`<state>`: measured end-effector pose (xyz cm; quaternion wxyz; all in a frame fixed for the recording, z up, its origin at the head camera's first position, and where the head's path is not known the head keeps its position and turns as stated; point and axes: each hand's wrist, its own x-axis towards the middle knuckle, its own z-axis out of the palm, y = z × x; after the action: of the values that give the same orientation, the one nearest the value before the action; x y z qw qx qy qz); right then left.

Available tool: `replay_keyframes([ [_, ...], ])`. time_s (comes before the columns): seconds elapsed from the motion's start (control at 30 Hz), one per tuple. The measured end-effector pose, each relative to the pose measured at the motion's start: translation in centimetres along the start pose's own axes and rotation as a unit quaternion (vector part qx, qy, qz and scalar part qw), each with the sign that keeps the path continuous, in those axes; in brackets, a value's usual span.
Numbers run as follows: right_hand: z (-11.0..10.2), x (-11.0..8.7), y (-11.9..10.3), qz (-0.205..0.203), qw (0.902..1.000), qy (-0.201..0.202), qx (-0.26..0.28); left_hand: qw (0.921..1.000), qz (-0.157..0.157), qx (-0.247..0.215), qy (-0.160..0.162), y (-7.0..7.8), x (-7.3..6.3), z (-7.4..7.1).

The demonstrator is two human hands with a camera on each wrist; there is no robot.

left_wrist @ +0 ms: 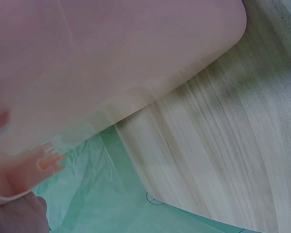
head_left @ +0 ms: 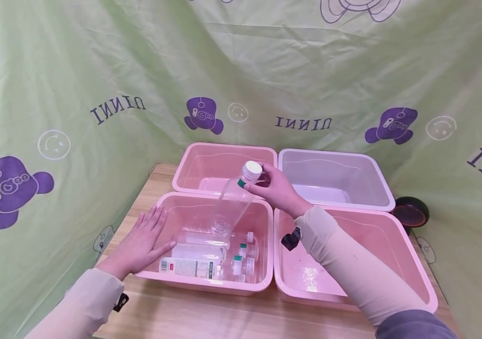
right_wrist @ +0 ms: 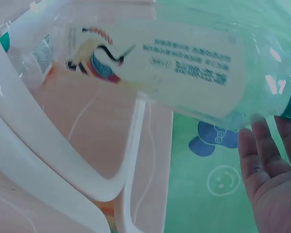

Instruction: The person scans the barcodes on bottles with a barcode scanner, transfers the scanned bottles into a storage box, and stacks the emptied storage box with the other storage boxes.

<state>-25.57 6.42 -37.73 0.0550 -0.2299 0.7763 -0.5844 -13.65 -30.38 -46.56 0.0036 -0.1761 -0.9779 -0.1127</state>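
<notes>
My right hand (head_left: 281, 190) pinches a clear plastic bottle (head_left: 233, 205) by its neck, just under the white cap. The bottle is tilted, cap up, with its base over the front left pink tub (head_left: 241, 288). A pale label (right_wrist: 199, 73) with a bird picture shows on it in the right wrist view. Several more clear bottles (head_left: 187, 267) lie in that tub, some with green bands at the neck. My left hand (head_left: 141, 245), fingers straight and spread, rests at the tub's left rim. In the left wrist view the tub's outer wall (left_wrist: 136, 53) fills the upper part.
A pink tub (head_left: 225, 150) stands behind, a greyish-lilac tub (head_left: 330, 155) at the back right, and another pink tub (head_left: 308, 301) at the front right. All stand on a wooden table (head_left: 173, 310). A round black object (head_left: 412, 212) sits beyond the right tubs. Green printed cloth (head_left: 266, 70) hangs around.
</notes>
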Motion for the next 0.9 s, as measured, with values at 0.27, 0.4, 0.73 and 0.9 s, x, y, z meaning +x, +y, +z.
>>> replay_keyframes([
  [0.27,0.9,0.0,0.0,0.018,0.9980,-0.037,-0.048,0.9998,0.010,0.003,0.018,0.2,-0.1,-0.3],
  [0.4,1.3,-0.2,0.4,0.034,0.9970,-0.051,-0.047,0.9999,0.007,-0.003,0.015,0.3,-0.2,-0.2],
  [0.73,1.0,-0.5,1.1,0.042,0.9964,-0.050,-0.053,0.9998,0.007,-0.005,0.018,0.3,-0.3,-0.1],
  [0.9,0.7,-0.8,1.3,0.031,0.9972,-0.045,-0.050,0.9997,0.011,0.001,0.020,0.4,-0.3,0.1],
])
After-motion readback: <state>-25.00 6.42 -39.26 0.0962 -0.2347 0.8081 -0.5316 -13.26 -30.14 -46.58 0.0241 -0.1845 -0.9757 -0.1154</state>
